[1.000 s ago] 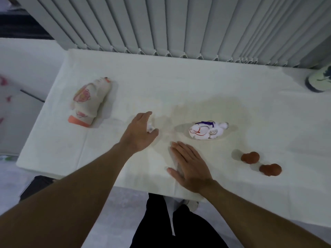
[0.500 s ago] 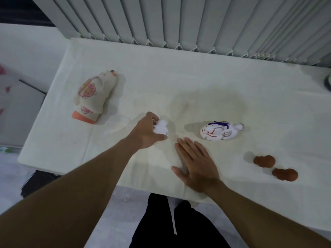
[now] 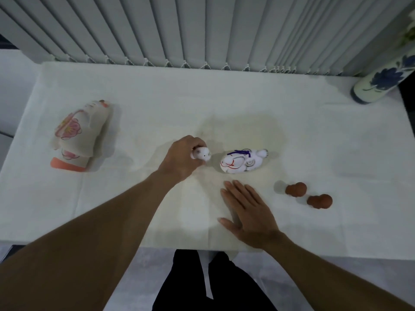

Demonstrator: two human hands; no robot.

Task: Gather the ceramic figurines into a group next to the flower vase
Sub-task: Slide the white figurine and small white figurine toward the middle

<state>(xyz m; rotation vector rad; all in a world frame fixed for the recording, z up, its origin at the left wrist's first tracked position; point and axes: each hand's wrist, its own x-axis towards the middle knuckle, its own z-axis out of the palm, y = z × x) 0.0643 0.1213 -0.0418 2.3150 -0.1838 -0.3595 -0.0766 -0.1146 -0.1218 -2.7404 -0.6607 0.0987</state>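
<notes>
My left hand (image 3: 182, 159) is closed around a small white figurine (image 3: 202, 153) and holds it just above the table's middle. Right beside it lies a white figurine with red and purple lines (image 3: 242, 161). A large cream figurine with pink flowers (image 3: 78, 133) lies on its side at the left. Two small brown figurines (image 3: 296, 189) (image 3: 320, 201) sit at the right front. The blue-and-white flower vase (image 3: 379, 83) stands at the far right corner. My right hand (image 3: 247, 212) rests flat and open on the table near the front edge.
The table (image 3: 224, 97) wears a white cloth and reaches back to grey vertical blinds (image 3: 202, 30). Its front edge runs just above my dark trousers (image 3: 202, 283). A faint stain marks the cloth behind the middle figurines.
My left hand closed on the small white figurine and lifted it, carrying it right toward the lined figurine. My right hand stayed flat. The view swung right, bringing the vase in.
</notes>
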